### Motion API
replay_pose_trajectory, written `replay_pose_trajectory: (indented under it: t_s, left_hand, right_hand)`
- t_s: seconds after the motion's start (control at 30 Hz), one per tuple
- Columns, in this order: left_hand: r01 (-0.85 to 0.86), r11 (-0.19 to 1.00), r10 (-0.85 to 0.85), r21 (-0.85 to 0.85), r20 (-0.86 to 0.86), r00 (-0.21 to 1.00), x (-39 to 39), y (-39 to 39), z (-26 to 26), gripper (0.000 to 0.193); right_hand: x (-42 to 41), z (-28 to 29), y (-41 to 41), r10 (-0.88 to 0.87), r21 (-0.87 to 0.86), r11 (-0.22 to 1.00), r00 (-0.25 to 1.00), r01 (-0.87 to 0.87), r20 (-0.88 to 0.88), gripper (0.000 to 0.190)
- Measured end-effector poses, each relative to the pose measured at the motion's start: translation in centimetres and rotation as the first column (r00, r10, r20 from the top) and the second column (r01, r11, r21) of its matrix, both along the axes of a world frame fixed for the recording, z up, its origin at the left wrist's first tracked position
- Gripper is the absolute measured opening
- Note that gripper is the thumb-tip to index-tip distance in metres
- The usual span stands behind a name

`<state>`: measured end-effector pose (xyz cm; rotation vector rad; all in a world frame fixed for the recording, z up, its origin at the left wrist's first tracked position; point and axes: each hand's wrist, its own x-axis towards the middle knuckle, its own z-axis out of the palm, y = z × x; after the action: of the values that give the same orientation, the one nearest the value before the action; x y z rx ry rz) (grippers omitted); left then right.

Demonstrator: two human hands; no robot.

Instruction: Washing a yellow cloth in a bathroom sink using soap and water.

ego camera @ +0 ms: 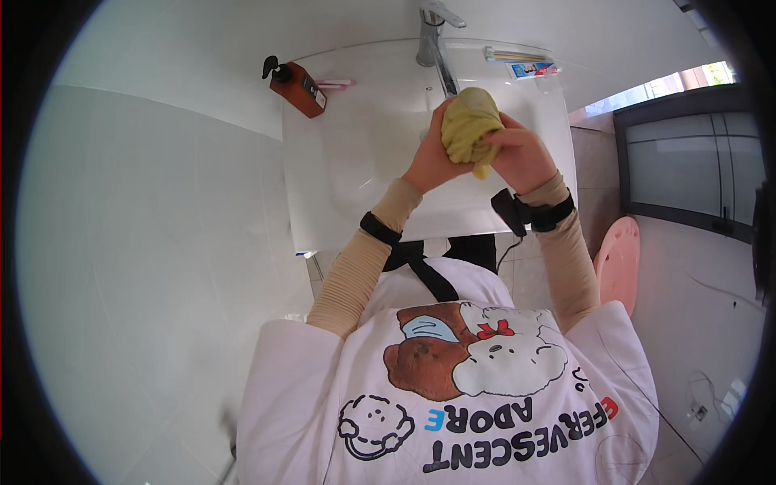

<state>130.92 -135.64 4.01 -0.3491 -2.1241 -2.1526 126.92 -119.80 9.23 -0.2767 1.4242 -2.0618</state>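
Note:
A bunched yellow-green cloth is held between both my hands above the white washbasin. My left hand grips it from the left, with part of the fingers hidden behind the cloth. On the other side my right hand presses its fingers into the folds. One end of the cloth hangs down between my palms. Just beyond the cloth is the chrome faucet, its spout pointing toward my hands; the cloth and hands hide what lies directly beneath them.
A brown pump bottle stands on the basin's left rim beside a pink object. Toothbrushes and a toothpaste tube lie at the back right. A pink plastic basin leans by the right wall, below a dark-framed glass door.

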Motion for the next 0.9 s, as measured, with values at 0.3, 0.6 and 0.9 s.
replay_pose_trajectory:
  t_s: [0.3, 0.6, 0.9]
  left_hand:
    - [0.298, 0.911, -0.407, 0.285, 0.496, 0.767, -2.5, -5.7, 1.9, 0.056]
    - [0.678, 0.735, -0.529, -0.006, 0.62, 0.58, -2.7, -6.9, 4.3, 0.059]
    - [0.383, 0.917, -0.265, -0.11, 0.548, 0.793, 0.3, -4.5, 0.5, 0.061]
  right_hand:
    - [-1.5, 5.7, 0.8, 0.564, 0.676, 0.638, 0.374, 0.369, -0.736, 0.083]
    - [-4.0, 1.4, -1.8, 0.719, 0.645, 0.665, -0.088, 0.376, -0.69, 0.074]
    - [-3.7, -1.2, -3.2, 0.905, 0.874, 0.331, 0.142, 0.355, -0.4, 0.043]
